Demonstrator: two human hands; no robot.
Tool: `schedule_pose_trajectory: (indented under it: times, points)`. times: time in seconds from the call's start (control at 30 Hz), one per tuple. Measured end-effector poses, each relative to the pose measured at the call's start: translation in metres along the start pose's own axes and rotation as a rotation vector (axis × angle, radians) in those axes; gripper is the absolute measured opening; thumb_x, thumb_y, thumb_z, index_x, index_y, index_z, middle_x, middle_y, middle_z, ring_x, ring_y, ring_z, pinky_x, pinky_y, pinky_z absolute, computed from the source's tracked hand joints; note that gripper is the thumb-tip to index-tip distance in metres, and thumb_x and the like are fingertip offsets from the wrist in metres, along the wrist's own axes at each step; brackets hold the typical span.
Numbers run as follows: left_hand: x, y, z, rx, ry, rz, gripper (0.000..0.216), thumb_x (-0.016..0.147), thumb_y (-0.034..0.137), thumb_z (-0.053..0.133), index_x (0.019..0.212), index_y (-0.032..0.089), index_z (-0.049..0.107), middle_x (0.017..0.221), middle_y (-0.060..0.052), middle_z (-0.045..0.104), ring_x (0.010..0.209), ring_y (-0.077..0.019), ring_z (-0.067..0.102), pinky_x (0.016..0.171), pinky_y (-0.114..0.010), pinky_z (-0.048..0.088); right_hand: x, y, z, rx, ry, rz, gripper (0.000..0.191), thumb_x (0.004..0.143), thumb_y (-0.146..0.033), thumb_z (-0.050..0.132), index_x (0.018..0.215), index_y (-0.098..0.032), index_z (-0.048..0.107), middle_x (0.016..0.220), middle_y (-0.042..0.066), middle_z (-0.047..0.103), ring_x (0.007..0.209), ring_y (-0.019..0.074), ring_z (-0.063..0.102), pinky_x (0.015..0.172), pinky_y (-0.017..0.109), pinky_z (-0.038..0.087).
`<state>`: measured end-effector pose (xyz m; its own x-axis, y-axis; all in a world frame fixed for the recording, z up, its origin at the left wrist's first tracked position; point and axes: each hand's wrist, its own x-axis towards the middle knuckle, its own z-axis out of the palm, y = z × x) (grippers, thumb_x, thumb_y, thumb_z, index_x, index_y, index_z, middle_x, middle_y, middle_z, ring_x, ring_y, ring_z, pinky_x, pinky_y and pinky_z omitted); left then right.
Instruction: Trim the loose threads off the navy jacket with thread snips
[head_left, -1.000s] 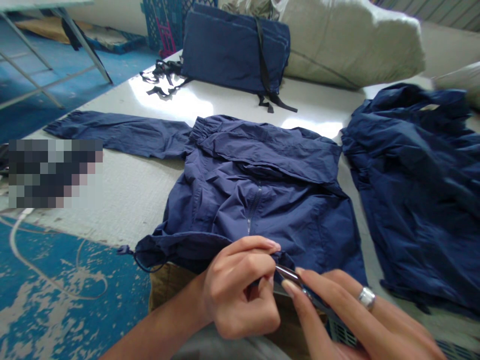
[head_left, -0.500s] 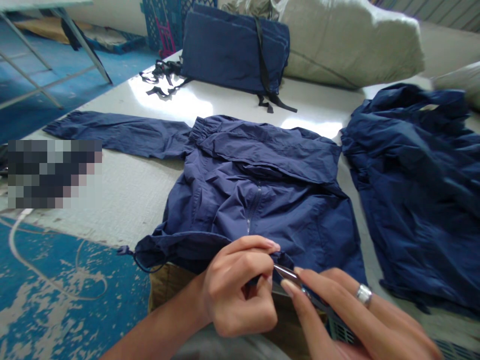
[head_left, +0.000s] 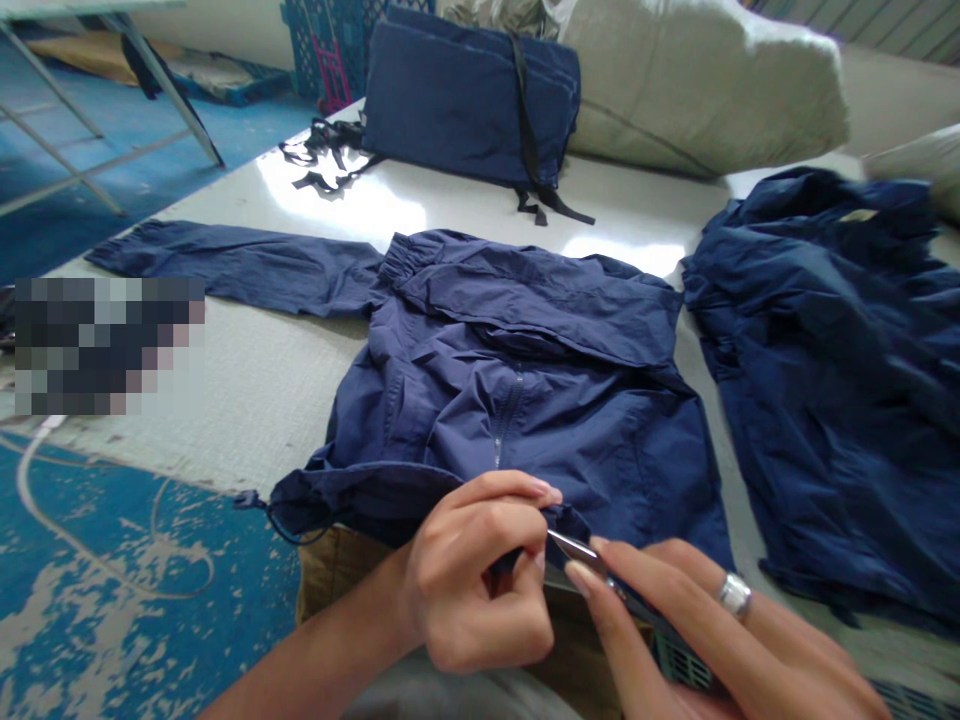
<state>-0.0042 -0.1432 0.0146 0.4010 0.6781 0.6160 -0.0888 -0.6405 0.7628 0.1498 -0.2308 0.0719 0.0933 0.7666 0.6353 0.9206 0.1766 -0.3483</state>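
Your navy jacket lies flat, front up, at the near edge of the surface. Its hem hangs just over that edge toward you, and one sleeve stretches out toward the left edge. Your left hand is closed on the hem, its fingers pinching a small fold just below the bottom of the zipper. Your right hand, which wears a ring, is closed around thread snips whose metal tip touches that same fold. The cloth looks thin, light and limp, probably a slick woven shell that wrinkles and slides easily, so it likely slips unless you pinch it. The doubled hem, with its drawcord, seems the firmest place to hold. A tan label shows on the jacket pile at the right edge, too small to read. No brand or writing is legible anywhere.
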Motion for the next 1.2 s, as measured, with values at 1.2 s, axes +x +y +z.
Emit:
schedule_pose_trajectory:
  times: [1.2]
  points:
    - [-0.0003,-0.001,0.0003,0.014,0.003,0.009,0.03,0.084,-0.009,0.059,0.1,0.017,0.061,0.093,-0.005,0.08,0.107,-0.0216,0.079,0.098,-0.031,0.066,0.0055,0.0005,0.0001,0.022,-0.058,-0.006,0.016,0.088,-0.008,0.074,0.098,-0.02,0.072,0.068,-0.002,0.069,0.055,0.0135,0.067,0.053,0.027,0.05]
